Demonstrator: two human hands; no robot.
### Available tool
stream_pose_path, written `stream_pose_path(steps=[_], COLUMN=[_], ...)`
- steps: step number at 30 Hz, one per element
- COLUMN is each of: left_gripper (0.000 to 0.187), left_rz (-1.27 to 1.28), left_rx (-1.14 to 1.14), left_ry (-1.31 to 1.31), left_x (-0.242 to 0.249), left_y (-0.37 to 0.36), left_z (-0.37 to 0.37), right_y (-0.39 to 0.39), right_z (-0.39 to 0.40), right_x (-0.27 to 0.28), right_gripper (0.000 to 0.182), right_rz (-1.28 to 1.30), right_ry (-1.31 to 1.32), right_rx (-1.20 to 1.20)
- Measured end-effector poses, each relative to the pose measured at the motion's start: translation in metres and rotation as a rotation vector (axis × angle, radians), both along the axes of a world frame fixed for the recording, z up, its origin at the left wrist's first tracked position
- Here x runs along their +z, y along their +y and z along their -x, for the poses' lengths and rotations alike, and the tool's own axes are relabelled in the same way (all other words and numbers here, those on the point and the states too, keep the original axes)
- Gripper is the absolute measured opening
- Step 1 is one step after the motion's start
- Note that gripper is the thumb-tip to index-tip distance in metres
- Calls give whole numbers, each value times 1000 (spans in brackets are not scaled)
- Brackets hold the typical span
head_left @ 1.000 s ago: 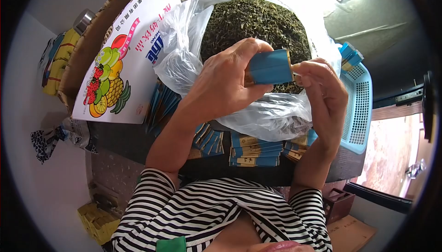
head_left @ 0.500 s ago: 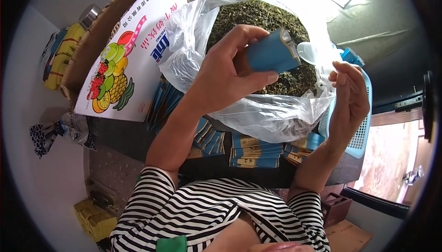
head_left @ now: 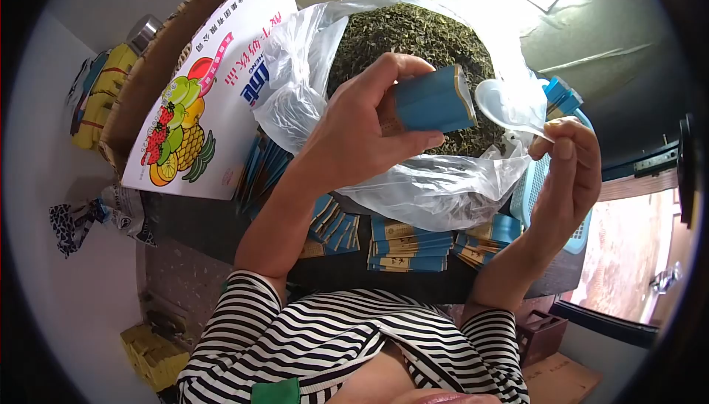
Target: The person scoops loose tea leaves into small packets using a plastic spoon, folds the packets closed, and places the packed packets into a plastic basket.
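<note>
My left hand (head_left: 362,120) grips a blue packet (head_left: 434,100) whose open end points right, above a clear plastic bag (head_left: 443,193) of dried green leaves (head_left: 406,31). A white plastic spoon (head_left: 508,107) is pinched by its handle in my right hand (head_left: 567,171), its bowl just right of the packet's mouth. No leaves can be made out in the spoon. Stacks of blue and tan packets (head_left: 408,245) lie on the dark table in front of the bag.
A cardboard box (head_left: 148,72) with a fruit-printed white flap (head_left: 214,94) stands at the left. On the right, behind my right hand, is a light blue basket (head_left: 580,234) with blue packets (head_left: 563,97) at its back. A bright doorway lies farther right.
My right hand has shifted slightly down and right, and the spoon's bowl has turned and now shows more fully. My left hand and the blue packet have moved slightly, the packet now tilted less.
</note>
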State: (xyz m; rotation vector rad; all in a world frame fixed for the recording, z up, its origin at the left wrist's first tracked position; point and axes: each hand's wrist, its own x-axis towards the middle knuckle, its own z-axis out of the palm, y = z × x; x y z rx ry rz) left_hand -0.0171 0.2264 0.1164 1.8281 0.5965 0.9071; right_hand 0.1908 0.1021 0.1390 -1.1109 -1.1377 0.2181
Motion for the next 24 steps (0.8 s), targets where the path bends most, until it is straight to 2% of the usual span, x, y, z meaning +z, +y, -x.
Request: stream_pose_path(steps=[1, 4, 7, 11, 13, 15, 17, 19, 21, 22, 23, 24], left_gripper=[60, 61, 60, 58, 49, 50, 51, 51, 52, 64, 76, 83], left_rz=[-4, -76, -15, 6, 104, 70, 44, 139, 123, 249, 383, 407], left_rx=[-18, -61, -59, -58, -54, -79, -96, -235, -244, -265, -291, -241], left_ry=[-4, -34, 14, 2, -166, -229, -295, -333, -312, -303, -293, -282], left_x=[0, -6, -1, 8, 12, 10, 10, 11, 13, 13, 12, 13], left_y=[0, 0, -3, -5, -9, -13, -22, -34, -49, -58, -69, -79], left_z=[0, -3, -1, 5, 8, 8, 10, 14, 23, 29, 34, 35], right_y=[-1, 3, 0, -7, -12, -14, -18, -20, -21, -31, -42, -52], right_z=[1, 8, 14, 6, 4, 5, 8, 14, 20, 20, 23, 27], right_x=[2, 6, 10, 9, 10, 9, 14, 21, 23, 24, 23, 22], right_gripper=[12, 13, 14, 19, 20, 19, 20, 23, 26, 26, 25, 24], right_rz=[0, 74, 9, -141, -148, -178, -158, -216, -315, -309, -250, -189], right_ry=[1, -315, -340, -239, -241, -253, -315, -575, -488, -379, -337, -293], right_rx=[-1, 72, 41, -29, -62, -106, -147, -295, -283, -123, -66, -13])
